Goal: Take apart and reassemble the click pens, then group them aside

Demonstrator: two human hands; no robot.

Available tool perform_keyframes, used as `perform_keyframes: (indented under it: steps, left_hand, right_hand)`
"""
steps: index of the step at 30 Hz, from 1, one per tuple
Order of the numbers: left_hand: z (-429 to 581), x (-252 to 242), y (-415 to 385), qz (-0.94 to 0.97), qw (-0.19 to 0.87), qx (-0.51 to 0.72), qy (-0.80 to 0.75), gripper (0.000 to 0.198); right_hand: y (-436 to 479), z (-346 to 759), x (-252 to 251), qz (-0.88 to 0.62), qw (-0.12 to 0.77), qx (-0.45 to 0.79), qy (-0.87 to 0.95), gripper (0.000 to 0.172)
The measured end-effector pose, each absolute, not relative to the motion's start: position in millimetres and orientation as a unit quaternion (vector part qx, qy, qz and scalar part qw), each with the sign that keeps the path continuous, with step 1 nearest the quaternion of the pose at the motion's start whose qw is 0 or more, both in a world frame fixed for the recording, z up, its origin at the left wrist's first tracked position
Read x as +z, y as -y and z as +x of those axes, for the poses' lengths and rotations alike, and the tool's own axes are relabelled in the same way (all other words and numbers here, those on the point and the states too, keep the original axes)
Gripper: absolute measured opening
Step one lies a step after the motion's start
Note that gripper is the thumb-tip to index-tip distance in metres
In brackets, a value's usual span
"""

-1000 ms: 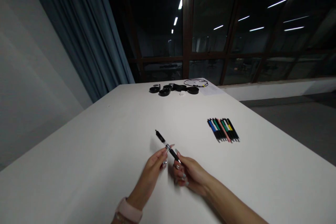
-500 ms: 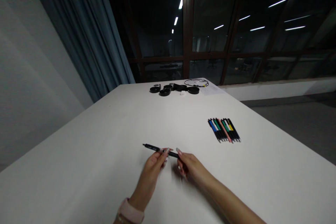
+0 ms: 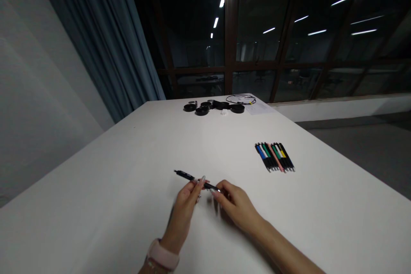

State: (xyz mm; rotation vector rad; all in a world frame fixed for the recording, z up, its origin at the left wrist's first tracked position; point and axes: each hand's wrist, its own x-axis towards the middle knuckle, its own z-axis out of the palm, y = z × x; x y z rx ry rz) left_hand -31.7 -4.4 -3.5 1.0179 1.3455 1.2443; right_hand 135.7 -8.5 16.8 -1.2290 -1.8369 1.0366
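A black pen (image 3: 184,175) is held above the white table, slanting from upper left down to lower right. My left hand (image 3: 188,197) pinches it near the middle between thumb and fingers, with a pink band on that wrist. At the pen's lower right end, my right hand (image 3: 234,201) has its thumb and curled fingers closed on the tip. Some of the right fingers are hidden behind the hand. Off to the right lies a row of several pens (image 3: 275,157) side by side, with blue, white, green, pink, yellow and black barrels.
Several black round, strap-like rolls (image 3: 202,111) lie at the far end of the white table (image 3: 144,154), beside a small white item (image 3: 224,112). A thin black cable (image 3: 240,100) is looped near a sheet of paper (image 3: 258,108). A blue curtain (image 3: 105,30) hangs at the left.
My right hand has shifted its grip at the pen's end, its thumb now below the barrel and its fingers over it. The left hand keeps hold of the pen.
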Motion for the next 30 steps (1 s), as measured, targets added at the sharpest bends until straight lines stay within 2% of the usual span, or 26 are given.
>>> perform_keyframes:
  steps: [4,6,8,9,11,14,18,23,27,30]
  left_hand:
    - [-29,-1,4,0.421,0.509,0.510,-0.551,0.053]
    - [-29,-2,4,0.413,0.514,0.511,-0.550,0.053]
    - [-30,-2,4,0.402,0.518,0.519,-0.549,0.053]
    - [-30,-2,5,0.397,0.520,0.522,-0.547,0.054]
    - [-30,-1,6,0.393,0.524,0.525,-0.543,0.054]
    - [-30,0,7,0.397,0.525,0.524,-0.541,0.052]
    - [-30,-2,5,0.387,0.523,0.533,-0.540,0.054]
    - [-30,-4,4,0.384,0.524,0.528,-0.547,0.052]
    - [-27,2,5,0.380,0.526,0.530,-0.546,0.051]
    - [-26,7,6,0.372,0.528,0.531,-0.549,0.053]
  right_hand:
    - [7,134,11,-0.471,0.350,0.458,0.668,0.056]
    - [7,134,9,-0.470,0.366,0.453,0.664,0.050]
    - [8,134,8,-0.457,0.402,0.447,0.655,0.035]
    - [9,134,8,-0.445,0.420,0.454,0.647,0.035]
    - [10,133,7,-0.421,0.440,0.492,0.622,0.048]
    - [10,131,7,-0.398,0.449,0.536,0.593,0.047]
    - [9,130,9,-0.383,0.502,0.509,0.586,0.055]
    - [7,128,12,-0.388,0.450,0.583,0.555,0.050]
    - [4,128,12,-0.376,0.500,0.570,0.533,0.053]
    - [3,128,10,-0.383,0.473,0.597,0.523,0.056]
